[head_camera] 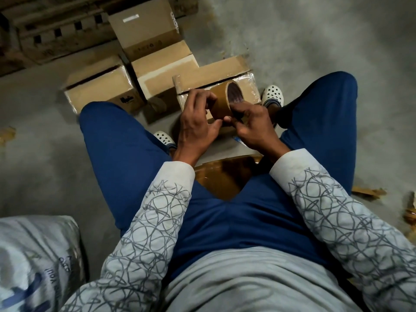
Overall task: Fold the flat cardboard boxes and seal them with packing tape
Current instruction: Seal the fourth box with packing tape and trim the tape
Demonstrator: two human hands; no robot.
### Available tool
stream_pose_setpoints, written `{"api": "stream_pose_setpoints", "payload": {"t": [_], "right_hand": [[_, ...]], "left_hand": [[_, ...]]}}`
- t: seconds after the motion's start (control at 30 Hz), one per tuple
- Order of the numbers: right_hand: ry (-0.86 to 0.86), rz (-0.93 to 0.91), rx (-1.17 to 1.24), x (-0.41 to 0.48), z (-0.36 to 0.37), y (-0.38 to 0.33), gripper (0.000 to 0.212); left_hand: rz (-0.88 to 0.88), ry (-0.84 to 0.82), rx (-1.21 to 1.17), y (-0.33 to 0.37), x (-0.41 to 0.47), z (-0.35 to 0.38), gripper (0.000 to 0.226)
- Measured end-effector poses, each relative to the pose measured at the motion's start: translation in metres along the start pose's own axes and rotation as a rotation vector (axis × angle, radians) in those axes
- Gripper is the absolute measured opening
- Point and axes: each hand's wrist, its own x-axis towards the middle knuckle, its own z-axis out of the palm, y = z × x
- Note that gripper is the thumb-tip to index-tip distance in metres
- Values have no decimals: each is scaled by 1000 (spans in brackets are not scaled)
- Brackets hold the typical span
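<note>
Near frame centre, left hand [198, 127] curls fingers [202, 95] round the tape roll [221, 102]; right hand [252, 127] pinches its rim; likely light, stiff; grip the core.

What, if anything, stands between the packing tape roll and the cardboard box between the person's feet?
Nothing visible does. The left hand and right hand grip the packing tape roll over the cardboard box lying between the white clogs. Only the hands themselves overlap the box in this view.
</note>
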Motion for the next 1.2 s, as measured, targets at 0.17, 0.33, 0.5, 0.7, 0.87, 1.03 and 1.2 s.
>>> {"api": "stream_pose_setpoints", "payload": {"t": [0.17,0.33,0.5,0.7,0.87,1.03,1.2], "right_hand": [[-13,-10,-37,0,0,3,19],[-7,-24,-62,0,0,2,15],[-13,-16,-86,1,0,3,16],[-26,-4,-106,2,-2,-1,22],[33,6,-42,10,1,-4,22],[26,27,-39,5,9,-6,26],[37,-39,-105,1,9,-9,27]], "left_hand": [[-15,-5,-22,-1,-1,3,45],[-16,-2,-45,-2,0,4,43],[1,11,-35,-3,1,5,44],[5,24,-6,-7,1,9,32],[49,88,39,-6,1,13,17],[-82,97,-134,-6,-1,-6,43],[-74,173,-80,-14,0,-6,21]]}}
